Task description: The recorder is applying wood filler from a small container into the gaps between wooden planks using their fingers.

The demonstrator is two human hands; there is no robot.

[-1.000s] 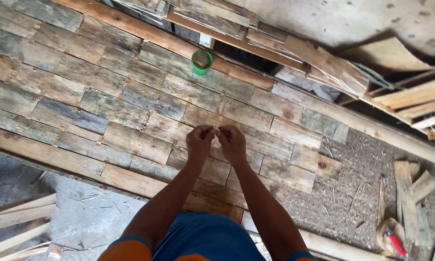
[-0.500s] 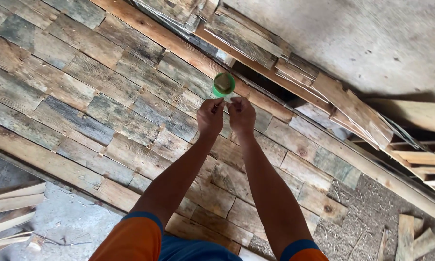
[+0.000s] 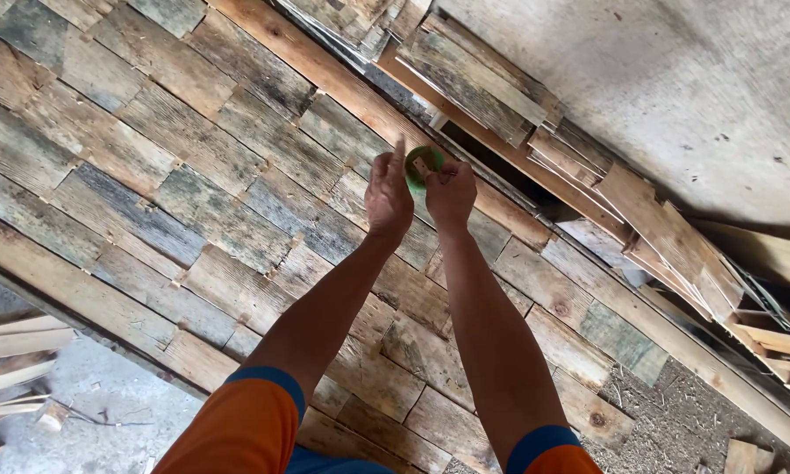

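Both my arms reach forward over a panel of weathered wooden planks (image 3: 193, 167). A small green round container (image 3: 419, 161) stands on the panel near its far edge, partly hidden behind my hands. My right hand (image 3: 452, 193) has its fingertips pinched over the container's mouth, on what looks like a small pale piece (image 3: 421, 165). My left hand (image 3: 388, 195) is just left of the container with its index finger raised and nothing visible in it.
Stacked thin wooden slats (image 3: 535, 114) lie along the panel's far edge, beside a pale concrete floor (image 3: 675, 79). More boards (image 3: 772, 342) sit at the right. Loose wood strips (image 3: 17, 351) lie on the ground at the lower left.
Both hands moved forward from the middle of the panel to the green container. They had been pinched together; now the left index finger is lifted and the right fingertips are over the container.
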